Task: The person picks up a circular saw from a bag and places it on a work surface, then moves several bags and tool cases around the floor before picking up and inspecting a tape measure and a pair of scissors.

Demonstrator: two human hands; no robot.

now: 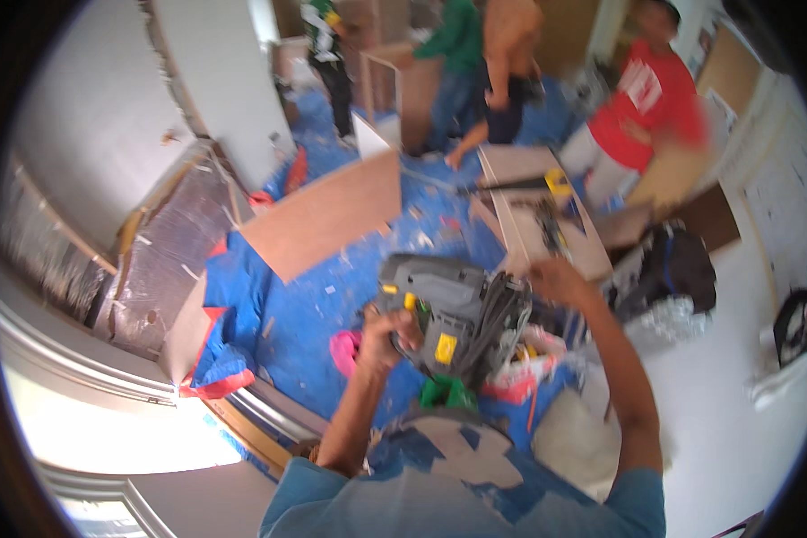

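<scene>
A grey power tool [444, 309] with yellow labels and a yellow knob is held up in front of my body. My left hand [391, 337] is closed around its left side. A dark power cord [509, 314] lies bundled in loops along the tool's right side. At the top of these loops, my right hand [558, 282] has its fingers closed on the cord; slight blur hides the exact grip. The tool's exact kind cannot be made out.
Blue sheeting [332, 314] covers the floor. A brown wood panel [332, 215] stands ahead, left of a long pale board [542, 202] with tools on it. A black bag [677, 273] sits at right. A person in red [641, 117] and several other people are farther off.
</scene>
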